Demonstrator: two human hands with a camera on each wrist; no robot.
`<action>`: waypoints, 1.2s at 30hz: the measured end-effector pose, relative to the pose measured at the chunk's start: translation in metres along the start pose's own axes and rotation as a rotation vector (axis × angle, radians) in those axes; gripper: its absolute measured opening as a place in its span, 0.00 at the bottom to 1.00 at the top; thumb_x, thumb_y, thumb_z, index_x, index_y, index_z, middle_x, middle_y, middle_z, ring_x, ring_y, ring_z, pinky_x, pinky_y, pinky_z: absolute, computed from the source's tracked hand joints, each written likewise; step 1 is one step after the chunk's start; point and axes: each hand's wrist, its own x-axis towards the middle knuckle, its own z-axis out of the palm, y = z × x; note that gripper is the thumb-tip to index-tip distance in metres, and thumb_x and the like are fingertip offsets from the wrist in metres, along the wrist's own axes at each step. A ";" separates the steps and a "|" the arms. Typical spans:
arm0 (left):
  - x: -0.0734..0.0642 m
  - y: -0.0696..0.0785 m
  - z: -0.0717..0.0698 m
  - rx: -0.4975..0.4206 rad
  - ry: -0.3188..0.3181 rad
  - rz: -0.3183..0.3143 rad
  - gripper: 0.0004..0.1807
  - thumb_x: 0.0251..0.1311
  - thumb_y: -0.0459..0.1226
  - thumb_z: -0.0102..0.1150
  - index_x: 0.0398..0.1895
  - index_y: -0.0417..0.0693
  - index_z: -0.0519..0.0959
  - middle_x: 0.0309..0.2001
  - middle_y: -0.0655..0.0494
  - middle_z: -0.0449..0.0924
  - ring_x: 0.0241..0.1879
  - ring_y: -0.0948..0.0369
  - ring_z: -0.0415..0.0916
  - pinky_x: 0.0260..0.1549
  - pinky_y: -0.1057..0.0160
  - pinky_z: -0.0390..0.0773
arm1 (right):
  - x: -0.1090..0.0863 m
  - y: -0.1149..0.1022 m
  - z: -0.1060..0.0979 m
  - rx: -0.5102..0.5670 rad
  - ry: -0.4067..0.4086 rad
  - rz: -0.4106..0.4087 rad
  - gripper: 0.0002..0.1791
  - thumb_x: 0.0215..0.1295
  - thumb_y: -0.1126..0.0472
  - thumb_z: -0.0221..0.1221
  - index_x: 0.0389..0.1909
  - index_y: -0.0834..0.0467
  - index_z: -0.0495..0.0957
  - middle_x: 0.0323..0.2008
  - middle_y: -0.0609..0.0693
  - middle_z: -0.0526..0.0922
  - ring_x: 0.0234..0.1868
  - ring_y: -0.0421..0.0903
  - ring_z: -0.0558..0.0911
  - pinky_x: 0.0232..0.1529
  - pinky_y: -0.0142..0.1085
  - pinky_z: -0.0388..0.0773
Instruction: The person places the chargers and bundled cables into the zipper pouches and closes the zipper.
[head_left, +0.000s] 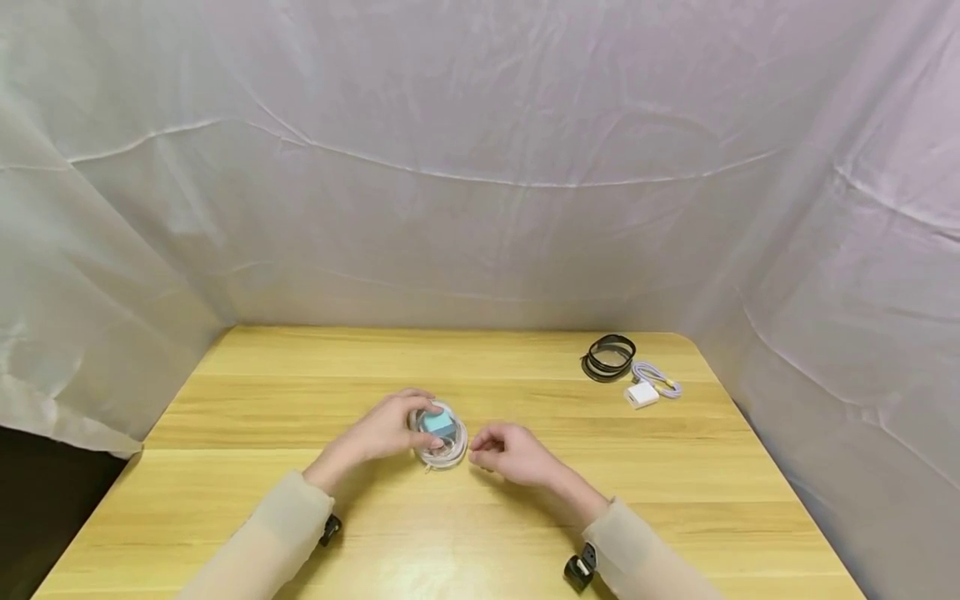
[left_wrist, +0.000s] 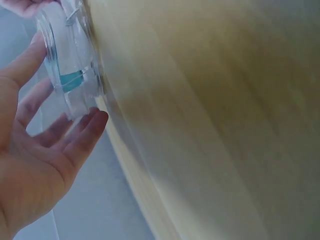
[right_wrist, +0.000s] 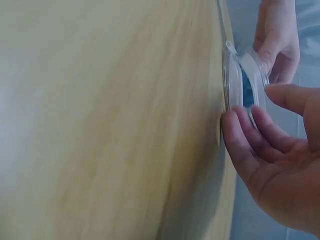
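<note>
A round clear zip pouch (head_left: 451, 457) with a whitish rim stands on the table, with a light-blue item (head_left: 439, 422) visible inside. Thumb and fingers of my left hand (head_left: 390, 427) hold the pouch by its left side and top. In the right wrist view, a gap parts the two halves of the pouch (right_wrist: 233, 82), and a small zip pull (right_wrist: 230, 46) sticks out at its edge. Close to the pouch's right edge is my right hand (head_left: 517, 455), its fingers loosely bent with nothing seen between them.
Toward the table's back right lie a coiled black cable (head_left: 592, 367), a lilac cable (head_left: 664, 388) with a yellow tie and a white charger block (head_left: 642, 395). Pale cloth (head_left: 480, 250) hangs behind the wooden table (head_left: 480, 533) and at both sides.
</note>
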 end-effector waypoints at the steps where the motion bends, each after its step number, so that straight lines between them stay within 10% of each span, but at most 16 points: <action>1: 0.000 0.000 0.001 0.005 0.013 -0.006 0.28 0.53 0.44 0.80 0.57 0.46 0.84 0.67 0.40 0.74 0.62 0.41 0.75 0.61 0.38 0.78 | -0.002 -0.001 0.001 0.000 -0.023 -0.001 0.09 0.69 0.62 0.66 0.44 0.63 0.83 0.34 0.48 0.84 0.34 0.41 0.80 0.33 0.29 0.81; 8: 0.008 0.005 0.010 0.015 0.081 -0.098 0.26 0.49 0.46 0.82 0.50 0.46 0.84 0.52 0.51 0.76 0.46 0.56 0.77 0.43 0.59 0.83 | -0.004 -0.006 0.005 -0.019 -0.093 -0.028 0.09 0.67 0.62 0.68 0.44 0.62 0.85 0.34 0.46 0.85 0.33 0.40 0.81 0.30 0.29 0.82; 36: 0.018 0.014 0.020 0.046 0.162 -0.216 0.27 0.50 0.54 0.81 0.44 0.48 0.80 0.50 0.48 0.70 0.39 0.55 0.76 0.33 0.61 0.81 | 0.027 -0.003 0.019 -0.215 0.182 0.049 0.16 0.52 0.51 0.79 0.14 0.50 0.85 0.11 0.44 0.81 0.10 0.35 0.74 0.12 0.26 0.64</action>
